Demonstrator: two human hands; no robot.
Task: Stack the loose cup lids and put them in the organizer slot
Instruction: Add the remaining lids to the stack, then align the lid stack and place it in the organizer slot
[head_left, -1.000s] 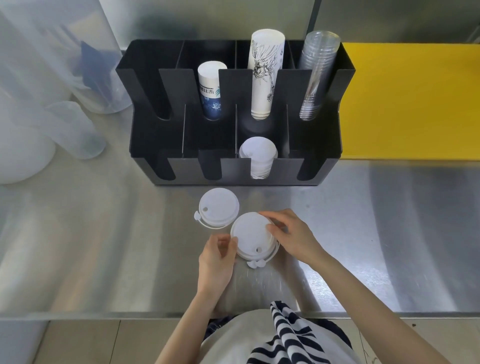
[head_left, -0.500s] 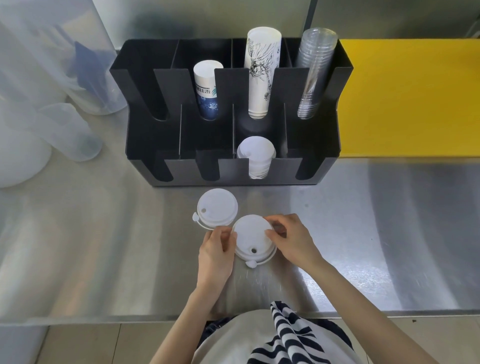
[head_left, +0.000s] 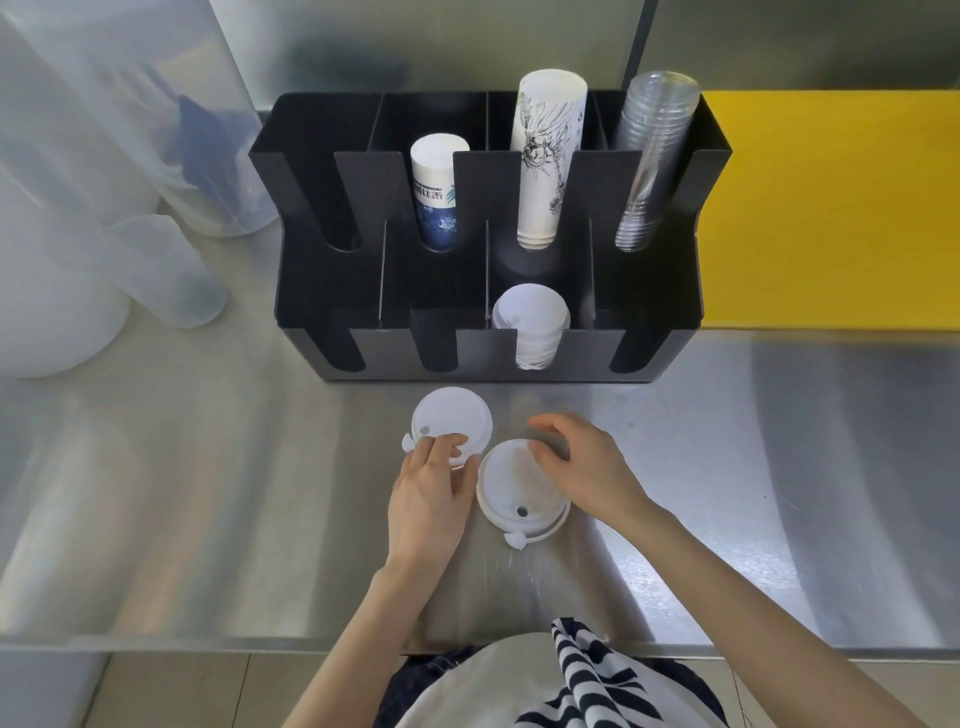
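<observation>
Your left hand (head_left: 428, 486) lies with its fingertips on the near edge of the far lid (head_left: 451, 418), not gripping it. Your right hand (head_left: 582, 470) hovers released, fingers curled, over the right rim of the lid stack (head_left: 517, 491) on the steel desk (head_left: 208, 467). Your fingers hide both lids' edges. The organizer (head_left: 488, 322) behind holds more lids (head_left: 531, 325) in its third front slot.
</observation>
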